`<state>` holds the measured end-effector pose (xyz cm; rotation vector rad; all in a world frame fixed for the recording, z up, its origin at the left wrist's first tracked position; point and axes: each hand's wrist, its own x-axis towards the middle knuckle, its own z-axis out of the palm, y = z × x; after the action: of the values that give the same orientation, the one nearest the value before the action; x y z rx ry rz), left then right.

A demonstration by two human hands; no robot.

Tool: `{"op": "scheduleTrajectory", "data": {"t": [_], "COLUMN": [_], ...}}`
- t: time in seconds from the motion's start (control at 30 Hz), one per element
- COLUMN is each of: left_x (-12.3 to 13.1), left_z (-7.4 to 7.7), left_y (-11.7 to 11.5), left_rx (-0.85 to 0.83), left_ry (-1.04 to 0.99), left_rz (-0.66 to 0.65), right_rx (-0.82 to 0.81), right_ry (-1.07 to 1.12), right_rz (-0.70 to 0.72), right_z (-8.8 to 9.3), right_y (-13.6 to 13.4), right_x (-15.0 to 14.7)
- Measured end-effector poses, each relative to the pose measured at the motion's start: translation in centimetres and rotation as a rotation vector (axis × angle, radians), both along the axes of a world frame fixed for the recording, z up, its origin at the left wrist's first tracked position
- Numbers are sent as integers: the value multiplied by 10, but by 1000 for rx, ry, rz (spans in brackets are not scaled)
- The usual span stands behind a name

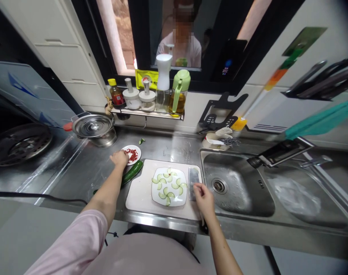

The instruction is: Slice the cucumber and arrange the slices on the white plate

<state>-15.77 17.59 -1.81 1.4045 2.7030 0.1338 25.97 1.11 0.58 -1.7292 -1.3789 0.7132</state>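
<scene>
My left hand (119,157) reaches to the small white dish of chopped red chilli (132,154) and its closed fingers rest on the dish's left rim. A green cucumber (132,172) lies just below that hand, beside the white cutting board (139,193). On the board sits a square white plate (154,195) with several cucumber slices arranged on it. My right hand (204,198) hovers at the board's right edge, fingers curled, next to the cleaver blade (193,178) lying flat there. Whether it holds the knife handle is hidden.
A steel sink (237,187) lies right of the board, with a tap (280,152) over it. A lidded steel pot (94,128) stands at the back left by a stove grate (19,144). A shelf (147,112) carries oil and seasoning containers. A black cable (39,196) crosses the counter.
</scene>
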Motion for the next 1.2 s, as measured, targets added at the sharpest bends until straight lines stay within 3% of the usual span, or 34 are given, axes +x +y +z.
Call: {"op": "scheduleTrajectory", "data": {"t": [0.33,0.53,0.87,1.07,1.2], "left_x": [6,0,-1,17,60], "left_z": [-1,0,-4,4,14], "left_y": [-4,-9,-2,-14,-29], "left_rx": [100,17,97,385,626], "left_ry": [-33,-79,-41,-345,-678], "left_rz": [105,-21,21,232,129], "right_rx": [-15,-33,-30,-36,-39], "right_ry": [-19,-35,-13,18,47], "right_rz": [21,47,9,28,62], "right_z": [-5,-1,-4,2,14], "right_y": [-3,0,-6,-1,10], "right_x": [-2,-8,-4,-14,-27]}}
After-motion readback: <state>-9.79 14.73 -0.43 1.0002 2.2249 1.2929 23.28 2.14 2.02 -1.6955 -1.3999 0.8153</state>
